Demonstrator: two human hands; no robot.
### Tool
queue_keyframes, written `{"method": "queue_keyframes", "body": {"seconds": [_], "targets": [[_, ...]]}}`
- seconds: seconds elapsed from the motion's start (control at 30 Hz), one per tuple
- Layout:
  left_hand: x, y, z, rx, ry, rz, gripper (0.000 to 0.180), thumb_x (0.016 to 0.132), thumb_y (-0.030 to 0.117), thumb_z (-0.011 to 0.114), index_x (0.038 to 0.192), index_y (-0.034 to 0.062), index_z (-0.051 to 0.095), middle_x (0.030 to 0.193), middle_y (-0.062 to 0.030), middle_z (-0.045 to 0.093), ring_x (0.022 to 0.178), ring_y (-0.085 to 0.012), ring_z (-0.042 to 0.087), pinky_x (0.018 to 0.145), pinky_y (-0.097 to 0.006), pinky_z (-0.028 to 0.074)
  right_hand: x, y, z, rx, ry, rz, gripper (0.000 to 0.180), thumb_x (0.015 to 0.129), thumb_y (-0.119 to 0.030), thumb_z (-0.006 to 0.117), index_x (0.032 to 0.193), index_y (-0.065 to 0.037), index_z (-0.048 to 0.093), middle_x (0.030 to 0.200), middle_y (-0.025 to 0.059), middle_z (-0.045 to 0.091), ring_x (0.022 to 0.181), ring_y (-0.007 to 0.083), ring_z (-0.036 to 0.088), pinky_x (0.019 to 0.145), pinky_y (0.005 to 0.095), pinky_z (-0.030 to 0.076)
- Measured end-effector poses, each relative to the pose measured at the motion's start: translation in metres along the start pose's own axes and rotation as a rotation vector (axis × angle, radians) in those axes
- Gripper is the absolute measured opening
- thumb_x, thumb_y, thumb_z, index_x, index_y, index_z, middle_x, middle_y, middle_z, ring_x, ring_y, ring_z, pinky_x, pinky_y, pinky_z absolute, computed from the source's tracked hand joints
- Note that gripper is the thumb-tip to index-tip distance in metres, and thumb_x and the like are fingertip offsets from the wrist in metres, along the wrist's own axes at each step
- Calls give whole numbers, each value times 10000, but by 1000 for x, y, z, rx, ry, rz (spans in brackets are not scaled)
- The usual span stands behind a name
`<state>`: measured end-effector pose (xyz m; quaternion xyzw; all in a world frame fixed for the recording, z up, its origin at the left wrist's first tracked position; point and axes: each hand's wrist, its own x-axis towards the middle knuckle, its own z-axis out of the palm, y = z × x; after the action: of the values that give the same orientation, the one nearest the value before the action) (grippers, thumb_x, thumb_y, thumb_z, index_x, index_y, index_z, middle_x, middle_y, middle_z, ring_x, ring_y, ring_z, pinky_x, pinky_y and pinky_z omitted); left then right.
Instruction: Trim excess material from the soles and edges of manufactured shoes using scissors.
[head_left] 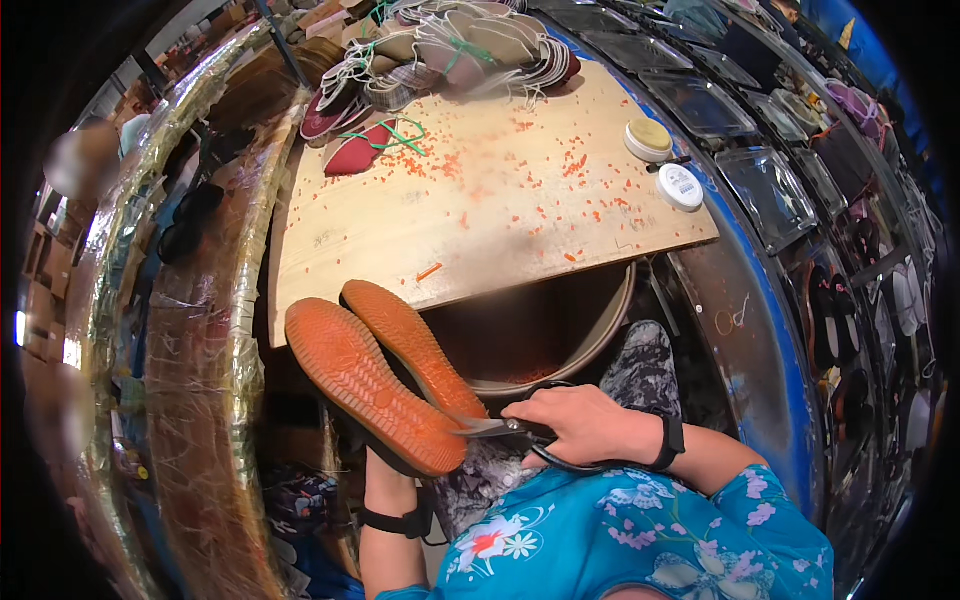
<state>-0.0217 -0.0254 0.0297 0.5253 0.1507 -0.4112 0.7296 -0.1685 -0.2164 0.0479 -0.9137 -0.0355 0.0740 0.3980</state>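
Observation:
Two shoes with orange rubber soles, the nearer shoe (375,385) and the farther shoe (412,338), are held tilted at the table's near left corner, soles facing up. My left hand (390,485) supports them from beneath; its wrist shows, while its fingers are hidden behind the soles. In my right hand (580,425) is a pair of black-handled scissors (490,428). Their blades reach left to the heel end of the soles, where the tips overlap the orange edge. Whether the blades are cutting rubber cannot be made out.
Orange rubber scraps lie scattered over the wooden tabletop (480,230). Shoe uppers (450,50) with white cords and green ties are heaped at its far end, near a red piece (355,153). Two round tubs (682,187) stand far right. Below the near edge is a round bin (612,325).

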Motion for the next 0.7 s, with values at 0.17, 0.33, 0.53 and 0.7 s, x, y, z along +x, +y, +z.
{"method": "queue_keyframes", "body": {"seconds": [0.17, 0.33, 0.53, 0.7], "targets": [[-17, 0, 3, -61, 36, 127, 178, 891, 110, 478, 880, 23, 634, 742, -20, 618, 651, -104, 595, 564, -243, 486, 11, -15, -3, -159, 31, -123, 577, 685, -423, 713, 1146, -118, 546, 830, 100, 585, 783, 303, 595, 654, 386, 486], [-12, -11, 1, -131, 29, 306, 183, 894, 115, 475, 878, 24, 633, 739, -19, 616, 645, -103, 593, 559, -243, 484, 0, 14, 12, 72, 5, -78, 431, 754, -364, 676, 1072, -89, 578, 770, 155, 607, 701, 337, 604, 630, 399, 484], [-39, 39, -54, 534, 40, 516, 200, 878, 162, 572, 845, -31, 614, 717, 45, 545, 672, -32, 456, 577, -194, 378, -8, 49, 7, 546, 155, 119, 426, 762, -183, 725, 1120, -20, 562, 683, 43, 575, 576, 109, 553, 517, 248, 456], [-82, 122, -58, 499, 52, 246, 179, 873, 153, 573, 887, -24, 595, 751, -7, 596, 659, -63, 542, 563, -217, 445, -21, 76, -25, 776, 200, 575, 381, 799, -68, 590, 1169, -12, 519, 616, 63, 573, 446, 102, 527, 405, 215, 431]]}}
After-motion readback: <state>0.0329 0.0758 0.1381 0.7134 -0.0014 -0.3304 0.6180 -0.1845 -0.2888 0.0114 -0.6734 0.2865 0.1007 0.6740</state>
